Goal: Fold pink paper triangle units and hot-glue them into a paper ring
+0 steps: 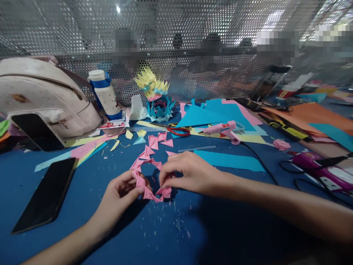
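Note:
A curved chain of folded pink paper pieces hangs between my two hands just above the blue table. My left hand pinches its left side between thumb and fingers. At its right end, my right hand is closed on the pink folds, with the fingertips partly hidden. Loose folded pink pieces lie beyond the chain, near a small light blue folded piece. Farther back stands a folded paper model in blue, pink and yellow.
A pink glue gun and red-handled scissors lie behind my hands. Blue paper sheets are spread at the back. At left are a dark phone, a bottle and a backpack. A purple tool lies right.

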`<state>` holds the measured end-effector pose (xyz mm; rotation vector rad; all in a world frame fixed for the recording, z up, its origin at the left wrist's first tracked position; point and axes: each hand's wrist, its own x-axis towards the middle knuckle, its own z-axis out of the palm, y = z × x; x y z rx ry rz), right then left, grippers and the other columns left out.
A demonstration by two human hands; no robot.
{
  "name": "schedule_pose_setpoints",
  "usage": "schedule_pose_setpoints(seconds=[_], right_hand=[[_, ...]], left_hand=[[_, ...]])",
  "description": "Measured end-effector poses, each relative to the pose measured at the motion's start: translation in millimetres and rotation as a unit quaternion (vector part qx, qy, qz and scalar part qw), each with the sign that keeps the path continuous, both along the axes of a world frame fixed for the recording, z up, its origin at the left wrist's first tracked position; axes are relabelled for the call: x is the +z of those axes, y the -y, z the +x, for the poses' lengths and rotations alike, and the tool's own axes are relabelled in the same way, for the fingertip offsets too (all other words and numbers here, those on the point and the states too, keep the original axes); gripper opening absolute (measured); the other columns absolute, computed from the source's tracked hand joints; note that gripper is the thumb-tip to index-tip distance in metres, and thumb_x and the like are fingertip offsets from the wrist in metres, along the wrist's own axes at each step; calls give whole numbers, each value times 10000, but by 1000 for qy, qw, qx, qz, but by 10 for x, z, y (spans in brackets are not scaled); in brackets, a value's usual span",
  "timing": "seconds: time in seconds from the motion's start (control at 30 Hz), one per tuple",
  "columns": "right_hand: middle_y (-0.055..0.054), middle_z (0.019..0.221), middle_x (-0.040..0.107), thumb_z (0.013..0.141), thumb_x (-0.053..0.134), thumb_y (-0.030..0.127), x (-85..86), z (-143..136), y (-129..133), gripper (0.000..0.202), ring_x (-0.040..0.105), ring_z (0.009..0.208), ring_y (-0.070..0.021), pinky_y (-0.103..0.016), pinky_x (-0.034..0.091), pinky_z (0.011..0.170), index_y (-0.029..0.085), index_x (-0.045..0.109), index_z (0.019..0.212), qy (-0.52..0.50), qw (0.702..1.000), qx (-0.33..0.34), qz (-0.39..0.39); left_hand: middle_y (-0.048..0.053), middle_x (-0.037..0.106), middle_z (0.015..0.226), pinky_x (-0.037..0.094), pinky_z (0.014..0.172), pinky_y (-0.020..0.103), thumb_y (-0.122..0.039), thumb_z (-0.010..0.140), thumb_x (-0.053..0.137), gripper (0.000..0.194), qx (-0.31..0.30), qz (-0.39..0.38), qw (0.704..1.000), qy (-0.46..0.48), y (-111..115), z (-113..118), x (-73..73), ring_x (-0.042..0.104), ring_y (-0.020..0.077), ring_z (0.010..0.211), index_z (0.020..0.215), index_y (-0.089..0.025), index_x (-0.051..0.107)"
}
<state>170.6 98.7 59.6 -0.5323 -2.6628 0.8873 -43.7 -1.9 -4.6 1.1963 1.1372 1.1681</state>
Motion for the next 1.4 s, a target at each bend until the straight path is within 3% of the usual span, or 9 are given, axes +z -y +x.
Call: schedule_pose_setpoints(seconds=[0.33,0.63,1.1,1.4], right_hand=[[18,798,739,830,708,136,62,1,5,82,649,763,-127,-230,427,681,206,750,820,-2,997,-8,-77],[28,774,727,821,716,169,50,-9,2,39,620,717,-114,-206,406,621,196,743,815,-12,991,-20,-129],[36,822,727,835,746,207,10,-47,66,33,606,767,-113,-224,375,669,213,717,820,-15,996,-40,-72],[10,726,683,843,719,228,-14,-74,55,79,520,616,-80,-207,378,579,153,736,829,-39,976,-25,-214]], left_hand=[[64,706,885,513,779,248,-381,851,738,246,-16,-15,997,77,-24,24,30,650,178,821,924,-151,689],[23,692,777,495,610,175,-349,851,749,255,-2,-10,994,112,-61,60,72,589,92,610,987,-149,667],[38,697,790,481,561,184,-360,853,736,288,-16,-37,996,83,-66,64,55,568,80,549,991,-134,621],[39,683,812,477,542,186,-381,867,709,274,11,-35,998,57,-85,55,36,551,85,566,969,-148,608]])
